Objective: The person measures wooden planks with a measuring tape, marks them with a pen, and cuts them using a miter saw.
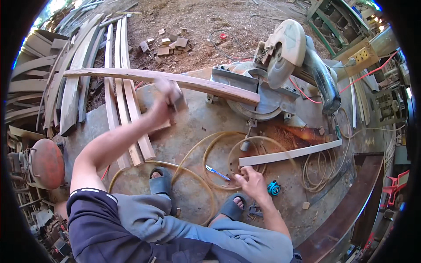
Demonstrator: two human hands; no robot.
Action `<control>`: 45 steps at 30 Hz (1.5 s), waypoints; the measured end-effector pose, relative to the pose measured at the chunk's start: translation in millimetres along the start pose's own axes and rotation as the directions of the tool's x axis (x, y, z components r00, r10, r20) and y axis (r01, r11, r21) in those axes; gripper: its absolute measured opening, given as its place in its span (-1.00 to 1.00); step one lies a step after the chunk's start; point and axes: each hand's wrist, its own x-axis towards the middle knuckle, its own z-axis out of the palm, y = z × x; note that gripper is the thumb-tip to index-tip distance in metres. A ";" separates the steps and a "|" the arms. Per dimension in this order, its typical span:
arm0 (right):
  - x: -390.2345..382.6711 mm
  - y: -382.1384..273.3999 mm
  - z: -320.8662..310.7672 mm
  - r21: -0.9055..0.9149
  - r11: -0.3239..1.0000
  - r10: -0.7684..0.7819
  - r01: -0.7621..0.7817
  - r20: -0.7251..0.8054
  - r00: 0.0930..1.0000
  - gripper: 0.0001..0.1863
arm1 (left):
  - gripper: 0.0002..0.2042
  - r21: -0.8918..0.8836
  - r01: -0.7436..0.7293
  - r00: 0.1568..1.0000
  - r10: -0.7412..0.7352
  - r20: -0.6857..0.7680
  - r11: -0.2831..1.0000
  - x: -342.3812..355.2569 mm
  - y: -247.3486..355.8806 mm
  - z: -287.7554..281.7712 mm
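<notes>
My left hand point(165, 94), blurred by motion, is closed round a short wooden block point(179, 98) just below a long board point(112, 72). That board rests with its right end on the grey base of a mitre saw point(280, 61). My right hand point(249, 182) has its fingers loosely apart beside the near end of a pale strip of wood point(289, 151); whether they touch it is unclear. A blue-and-white pen point(218, 172) and a teal tape measure point(273, 187) lie on the concrete nearby.
Long boards point(131, 114) and curved timber point(30, 79) lie left. Coiled hoses point(206, 149) cover the ground by my feet. Wood offcuts point(164, 49) lie behind. A red tank point(46, 164) stands left, a dark beam point(351, 201) right, and an outlet board with cords point(359, 57) upper right.
</notes>
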 end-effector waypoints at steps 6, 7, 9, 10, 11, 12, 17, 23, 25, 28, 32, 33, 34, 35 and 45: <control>7.3 11.5 28.4 0.072 0.997 0.030 -0.029 -0.019 0.999 -0.63 | -0.04 0.351 0.074 0.874 0.109 -0.474 0.933 81.6 52.3 -70.1; 7.5 18.5 36.0 0.094 0.996 -0.002 0.002 0.000 1.000 -0.62 | -0.04 0.347 0.079 0.885 0.095 -0.456 0.934 95.4 38.8 -68.0; 1.6 12.9 38.5 0.111 0.993 0.019 -0.025 0.061 0.998 -0.61 | -0.27 0.181 0.143 0.771 0.005 -0.636 0.973 115.4 12.0 -53.3; -2.0 10.5 41.0 0.110 0.993 0.032 -0.037 0.048 0.998 -0.61 | -0.27 0.184 0.149 0.782 -0.002 -0.623 0.972 132.4 4.1 -60.7; -1.3 4.7 45.6 0.160 0.987 0.012 -0.023 0.067 0.998 -0.61 | -0.38 0.058 0.015 0.840 0.019 -0.542 0.998 149.6 10.2 -92.3; -0.2 2.9 48.5 0.211 0.977 -0.002 -0.016 0.083 0.997 -0.61 | -0.49 -0.081 -0.101 0.890 0.054 -0.453 0.992 161.6 15.2 -113.4; -8.1 36.6 36.5 0.357 0.927 0.158 -0.116 -0.089 0.983 -0.64 | -0.70 -0.173 -0.145 0.936 0.078 -0.342 0.974 155.7 -20.2 -127.8; -4.3 66.9 -1.5 0.941 0.321 0.457 -0.106 -0.056 0.888 -0.40 | -0.74 -0.195 -0.025 0.984 -0.010 -0.178 0.981 10.6 -60.7 -106.1; 2.7 41.8 -14.9 0.969 0.192 0.570 -0.152 0.016 0.822 -0.33 | -0.73 -0.309 0.163 0.986 -0.164 0.025 0.937 -29.6 -66.7 -125.6; 6.4 65.7 -12.7 0.920 0.268 0.534 -0.287 0.106 0.839 -0.37 | -0.74 -0.187 0.109 0.985 -0.132 -0.113 0.976 -78.8 -75.7 -78.0; -17.3 76.3 1.9 0.708 0.637 0.557 -0.304 -0.150 0.817 -0.65 | -0.70 -0.247 0.091 0.993 -0.108 -0.053 0.965 -97.2 -81.0 -84.7; -28.4 72.3 -1.0 0.701 0.643 0.551 -0.309 -0.143 0.822 -0.65 | -0.67 -0.299 0.109 0.988 -0.137 -0.074 0.948 -102.3 -79.5 -83.8; -41.5 65.9 -4.0 0.692 0.675 0.560 -0.258 -0.251 0.790 -0.71 | -0.61 -0.361 0.034 0.976 -0.109 -0.191 0.932 -95.7 -67.6 -88.2; -54.1 62.0 -5.2 0.678 0.706 0.565 -0.204 -0.365 0.740 -0.77 | -0.56 -0.355 -0.092 0.955 -0.019 -0.297 0.930 -87.7 -51.7 -97.6; -128.3 92.1 4.2 0.522 0.851 0.461 0.054 -0.793 0.397 -0.59 | -0.71 -0.289 -0.232 0.847 0.047 -0.530 0.929 -79.0 -4.2 -157.4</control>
